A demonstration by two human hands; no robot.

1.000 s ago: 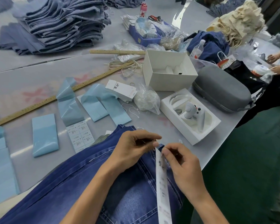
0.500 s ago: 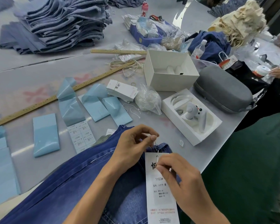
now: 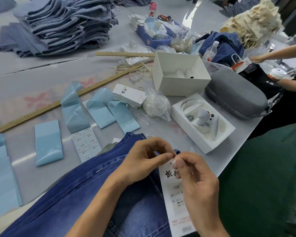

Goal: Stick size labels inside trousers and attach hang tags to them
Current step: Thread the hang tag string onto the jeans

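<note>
- A pair of dark blue denim trousers (image 3: 75, 202) lies across the near edge of the grey table (image 3: 32, 79), its waistband end pointing toward the far right.
- The left hand (image 3: 143, 159) rests on the denim near the waistband, fingers curled, thumb and forefinger pinched together at their tips; what they pinch is too small to make out.
- The right hand (image 3: 195, 182) meets it fingertip to fingertip, its thumb and forefinger pinching the top of a white hang tag (image 3: 174, 202) close to the small hole there.
- The tag lies face up on the trousers, running from the pinch toward the viewer, partly under the right hand, with black characters printed at its top.
- Beyond the trousers on the table lie a sheet of white size labels (image 3: 85, 142), just beside the denim, and several light blue backing strips (image 3: 48, 142).
- A stack of blank hang tags (image 3: 128, 94) sits further back, next to a clear plastic bag (image 3: 156, 105) holding pale loops.
- A long wooden ruler (image 3: 58, 105) crosses the table diagonally.
- A pile of folded jeans (image 3: 63, 24) stands at the far left.
- At the right are an open white box (image 3: 179, 74), a tray holding a white controller (image 3: 205, 118), and a grey case (image 3: 236, 93).
</note>
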